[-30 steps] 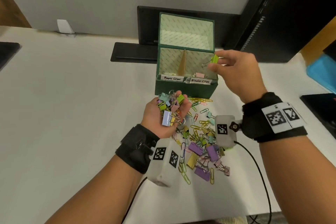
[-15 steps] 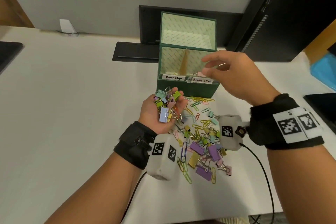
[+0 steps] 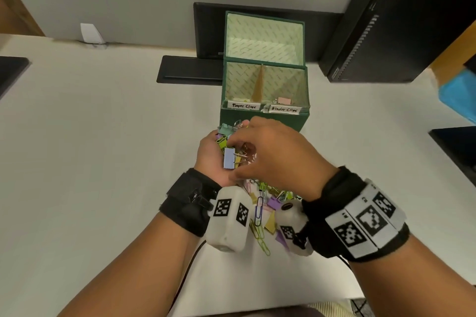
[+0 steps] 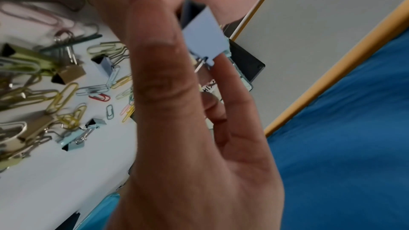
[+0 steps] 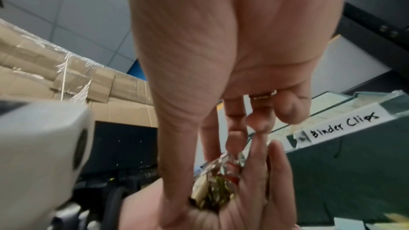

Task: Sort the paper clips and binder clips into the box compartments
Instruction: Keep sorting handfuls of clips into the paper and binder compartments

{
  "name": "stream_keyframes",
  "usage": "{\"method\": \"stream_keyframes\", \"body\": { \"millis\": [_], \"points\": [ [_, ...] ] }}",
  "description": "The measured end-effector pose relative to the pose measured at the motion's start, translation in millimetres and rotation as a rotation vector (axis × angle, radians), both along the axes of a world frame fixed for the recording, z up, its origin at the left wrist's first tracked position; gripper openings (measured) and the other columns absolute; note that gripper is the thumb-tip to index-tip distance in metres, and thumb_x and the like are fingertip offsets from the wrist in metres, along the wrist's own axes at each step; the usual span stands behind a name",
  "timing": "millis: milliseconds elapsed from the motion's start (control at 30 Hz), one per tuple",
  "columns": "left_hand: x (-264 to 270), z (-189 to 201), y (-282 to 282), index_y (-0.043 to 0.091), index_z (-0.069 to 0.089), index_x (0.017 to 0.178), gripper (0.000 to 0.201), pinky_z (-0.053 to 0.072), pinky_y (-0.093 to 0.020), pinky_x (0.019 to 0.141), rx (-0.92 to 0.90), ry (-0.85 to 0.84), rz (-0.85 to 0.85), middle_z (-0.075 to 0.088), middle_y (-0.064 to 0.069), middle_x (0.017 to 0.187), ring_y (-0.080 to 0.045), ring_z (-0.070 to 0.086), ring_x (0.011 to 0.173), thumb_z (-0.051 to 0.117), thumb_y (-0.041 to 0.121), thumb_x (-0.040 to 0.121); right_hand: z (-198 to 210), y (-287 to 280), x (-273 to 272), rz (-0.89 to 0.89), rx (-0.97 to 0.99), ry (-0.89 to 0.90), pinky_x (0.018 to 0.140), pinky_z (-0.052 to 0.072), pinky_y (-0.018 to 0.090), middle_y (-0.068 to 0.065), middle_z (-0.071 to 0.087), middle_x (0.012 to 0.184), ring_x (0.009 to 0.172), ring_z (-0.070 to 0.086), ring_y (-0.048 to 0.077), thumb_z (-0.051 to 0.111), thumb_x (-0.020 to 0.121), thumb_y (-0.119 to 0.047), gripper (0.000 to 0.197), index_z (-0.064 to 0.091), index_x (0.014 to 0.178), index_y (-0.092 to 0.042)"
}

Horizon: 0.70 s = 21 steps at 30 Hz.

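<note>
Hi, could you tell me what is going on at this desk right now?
A person is sorting clips into a green box with two labelled compartments, one for paper clips and one for binder clips. The left hand cups a handful of mixed clips, palm up, in front of the box. The right hand reaches into that handful with its fingers bent; whether it has a grip on one cannot be told. A pink binder clip lies in the binder compartment, and a pile of clips remains on the table.

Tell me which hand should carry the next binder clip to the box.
Right. The left hand is cupped full of clips, so it is busy. The right hand reaches into that handful and lies nearer the Binder Clips compartment.
</note>
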<state>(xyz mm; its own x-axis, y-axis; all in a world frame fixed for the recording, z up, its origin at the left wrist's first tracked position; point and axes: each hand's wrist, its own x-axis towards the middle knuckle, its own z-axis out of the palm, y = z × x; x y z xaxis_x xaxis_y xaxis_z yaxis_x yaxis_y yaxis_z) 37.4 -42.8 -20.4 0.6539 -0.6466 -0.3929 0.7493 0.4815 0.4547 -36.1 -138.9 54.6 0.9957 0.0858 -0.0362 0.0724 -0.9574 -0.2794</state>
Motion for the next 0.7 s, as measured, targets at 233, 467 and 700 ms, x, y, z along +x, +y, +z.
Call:
{"method": "stream_keyframes", "body": {
  "millis": [233,467,700],
  "points": [
    [-3.9,0.2,2.7,0.006,0.064,0.071,0.046,0.049,-0.021,0.051,-0.031,0.098,0.103,0.057,-0.008,0.068,-0.018,0.061,0.056,0.027,0.013,0.098,7.2,-2.3,-1.8,-0.084,0.439,-0.054,0.071,0.05,0.026,-0.008,0.062,0.09,0.077,0.059,0.008,0.077,0.078,-0.045,0.032,0.07,0.106,-0.031],
    [-0.3,1.6,-2.1,-0.002,0.066,0.095,0.04,0.06,-0.044,0.06,-0.137,0.286,0.114,0.067,-0.021,0.086,-0.033,0.068,0.077,0.037,0.025,0.097,23.4,-50.6,38.8,-0.427,0.399,-0.343,0.072,0.046,0.014,-0.012,0.065,0.098,0.08,0.057,-0.001,0.069,0.087,-0.031,0.039,0.065,0.125,-0.024],
    [2.0,-4.2,-1.9,-0.002,0.066,0.098,0.044,0.06,-0.044,0.057,-0.166,0.306,0.097,0.068,-0.021,0.084,-0.035,0.07,0.071,0.034,0.028,0.099,12.6,-66.5,54.3,-0.483,0.142,-0.126,0.106,0.038,0.047,0.006,0.05,0.143,0.133,0.039,0.033,0.063,0.089,-0.05,0.071,0.035,0.15,-0.028]
  ]
}}
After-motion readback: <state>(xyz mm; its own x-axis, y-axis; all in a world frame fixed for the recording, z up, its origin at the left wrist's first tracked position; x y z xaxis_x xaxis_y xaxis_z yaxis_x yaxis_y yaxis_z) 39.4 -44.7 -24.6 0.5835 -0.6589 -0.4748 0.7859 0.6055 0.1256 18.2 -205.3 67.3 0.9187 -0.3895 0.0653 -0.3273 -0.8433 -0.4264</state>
